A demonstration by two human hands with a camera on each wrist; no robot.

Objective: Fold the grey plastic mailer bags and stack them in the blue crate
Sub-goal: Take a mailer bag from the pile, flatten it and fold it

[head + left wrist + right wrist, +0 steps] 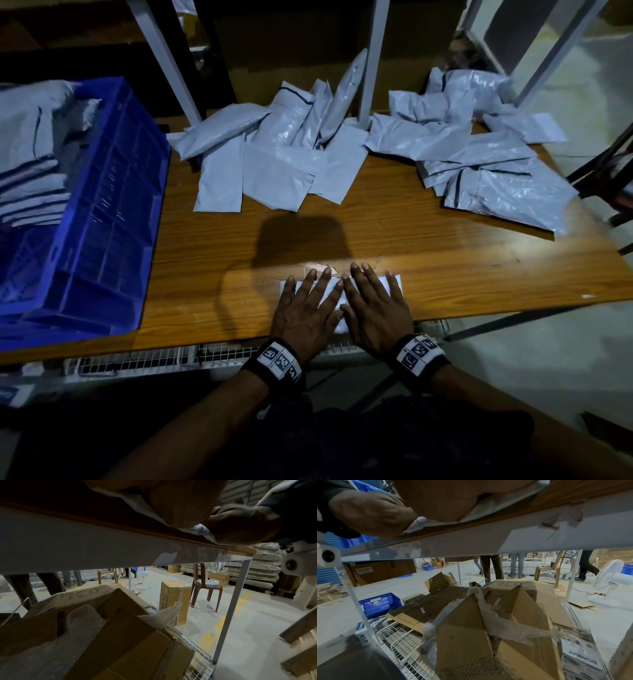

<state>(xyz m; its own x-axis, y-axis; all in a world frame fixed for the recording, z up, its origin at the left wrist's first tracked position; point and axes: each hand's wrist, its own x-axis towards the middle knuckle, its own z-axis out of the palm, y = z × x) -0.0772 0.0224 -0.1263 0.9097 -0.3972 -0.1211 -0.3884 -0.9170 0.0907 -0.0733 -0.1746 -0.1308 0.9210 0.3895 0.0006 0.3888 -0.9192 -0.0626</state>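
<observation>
At the near table edge, the left hand and right hand lie flat, fingers straight, pressing a folded mailer, likely to set its crease. Beyond, unfolded mailers sprawl across the far side; the blue crate at left holds folded ones.

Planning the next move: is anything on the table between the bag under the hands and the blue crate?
Nothing visible. The folded bag lies under both flat hands, and bare table runs from it left to the blue crate.
</observation>
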